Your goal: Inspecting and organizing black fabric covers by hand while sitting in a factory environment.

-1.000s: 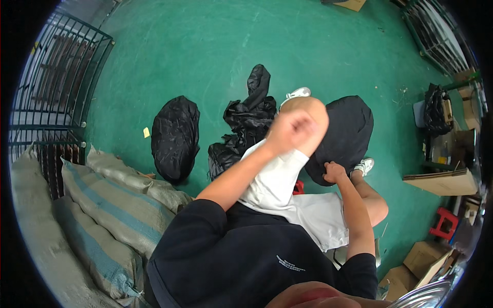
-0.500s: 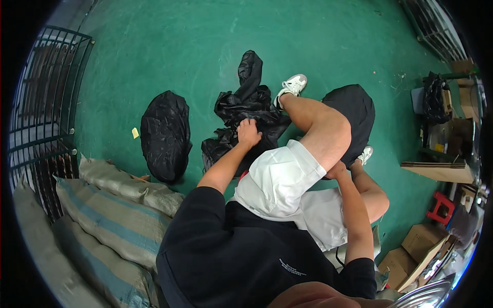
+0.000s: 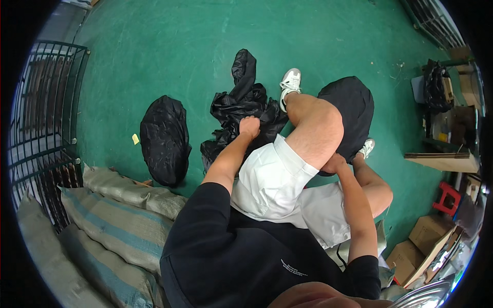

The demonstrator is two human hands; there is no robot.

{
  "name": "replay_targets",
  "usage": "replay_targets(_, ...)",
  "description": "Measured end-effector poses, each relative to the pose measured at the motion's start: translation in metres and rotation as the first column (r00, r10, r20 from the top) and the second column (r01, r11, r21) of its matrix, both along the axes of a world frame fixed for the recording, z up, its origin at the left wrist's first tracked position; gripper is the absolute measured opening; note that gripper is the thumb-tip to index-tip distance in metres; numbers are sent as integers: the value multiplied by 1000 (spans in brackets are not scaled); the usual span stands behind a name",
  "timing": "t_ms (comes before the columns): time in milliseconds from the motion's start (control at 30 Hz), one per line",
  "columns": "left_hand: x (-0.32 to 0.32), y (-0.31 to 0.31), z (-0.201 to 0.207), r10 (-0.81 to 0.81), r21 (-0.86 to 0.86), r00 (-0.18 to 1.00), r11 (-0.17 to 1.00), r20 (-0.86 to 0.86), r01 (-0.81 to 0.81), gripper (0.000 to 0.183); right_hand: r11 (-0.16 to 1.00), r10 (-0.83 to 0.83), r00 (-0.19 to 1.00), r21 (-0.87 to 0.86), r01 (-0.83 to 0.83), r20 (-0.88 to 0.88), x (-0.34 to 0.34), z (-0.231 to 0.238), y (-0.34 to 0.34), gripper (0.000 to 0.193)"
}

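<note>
In front of me lies a pile of crumpled black sheeting [image 3: 245,105], thin and shiny, with a narrow rolled end pointing away. My left hand [image 3: 249,127] is closed on its folds, knuckles up. A smoother, rounded black bundle [image 3: 354,108] rests on the floor at the right, partly hidden behind my raised leg. Close to its near edge, my right hand [image 3: 335,163] is curled under my thigh. Its fingertips are hidden, so what it grips cannot be made out. To the left, apart from both hands, sits an oval, wrinkled black bundle [image 3: 164,141].
Full woven sacks [image 3: 110,220] with blue stripes are stacked at the lower left, below a dark metal rack [image 3: 49,97]. At the right stand shelves with a black bag [image 3: 438,90], a red stool [image 3: 447,197] and cardboard boxes [image 3: 426,236]. The floor is green.
My left hand has gone from spread fingers on the black sheeting to a closed fist in it. My right hand stays under the thigh. The view has shifted slightly.
</note>
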State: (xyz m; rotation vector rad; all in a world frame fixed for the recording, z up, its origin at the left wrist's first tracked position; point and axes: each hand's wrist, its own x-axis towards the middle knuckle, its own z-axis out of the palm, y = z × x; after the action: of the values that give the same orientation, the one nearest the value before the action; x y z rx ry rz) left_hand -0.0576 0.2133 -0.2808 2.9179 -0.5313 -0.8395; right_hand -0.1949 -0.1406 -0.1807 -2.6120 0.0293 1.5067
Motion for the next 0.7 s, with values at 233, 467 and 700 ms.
replay_targets(233,-29,37,9,66,-40,992,997,-106,-70,42,998,-25,999,-63,23,-23,12,28,16,77)
replay_targets(467,-35,52,19,418,-225,867,848,-273,-480,33,1000,-14,1000,-17,13,-21,8,5,9,78)
replay_targets(700,-17,76,35,591,-630,798,665,117,-401,29,999,11,997,36,-9,-76,14,-21,6,72)
